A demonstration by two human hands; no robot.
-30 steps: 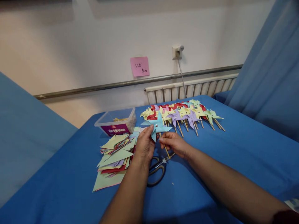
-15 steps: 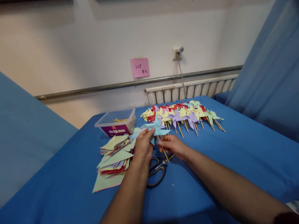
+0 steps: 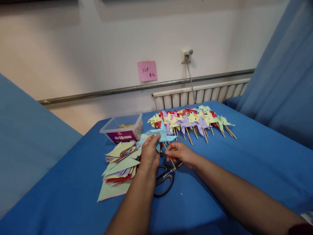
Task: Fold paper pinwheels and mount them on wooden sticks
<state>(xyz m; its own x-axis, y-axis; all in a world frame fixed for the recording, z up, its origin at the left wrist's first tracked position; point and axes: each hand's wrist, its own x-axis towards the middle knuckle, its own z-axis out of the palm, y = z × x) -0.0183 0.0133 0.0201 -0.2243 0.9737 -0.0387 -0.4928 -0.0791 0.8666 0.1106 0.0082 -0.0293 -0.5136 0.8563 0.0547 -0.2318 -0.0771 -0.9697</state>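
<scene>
A light blue paper pinwheel (image 3: pixel 165 137) is in my left hand (image 3: pixel 149 152), whose thumb presses near its centre. Below the paper, the pinwheel's thin wooden stick (image 3: pixel 173 164) slants down to the right. My right hand (image 3: pixel 183 153) is closed, its thumb and fingertips pinching that stick partway along. Dark-handled scissors (image 3: pixel 171 182) lie on the blue cloth just under the stick's lower end, partly hidden by my left arm. Left of my left hand are piles of coloured paper sheets (image 3: pixel 121 166), some cut at the corners.
Behind the papers stands a clear plastic box (image 3: pixel 138 125) with wooden sticks inside. Many finished pinwheels (image 3: pixel 186 122) lie in rows at the back of the blue-covered table (image 3: pixel 220 209). Beyond are a radiator (image 3: pixel 207 93), a wall pipe (image 3: pixel 110 92) and a plugged-in cord (image 3: pixel 190 76).
The pinwheel has shifted slightly left and turned a little in my left hand. Both hands keep nearly the same places. Everything on the table stays put.
</scene>
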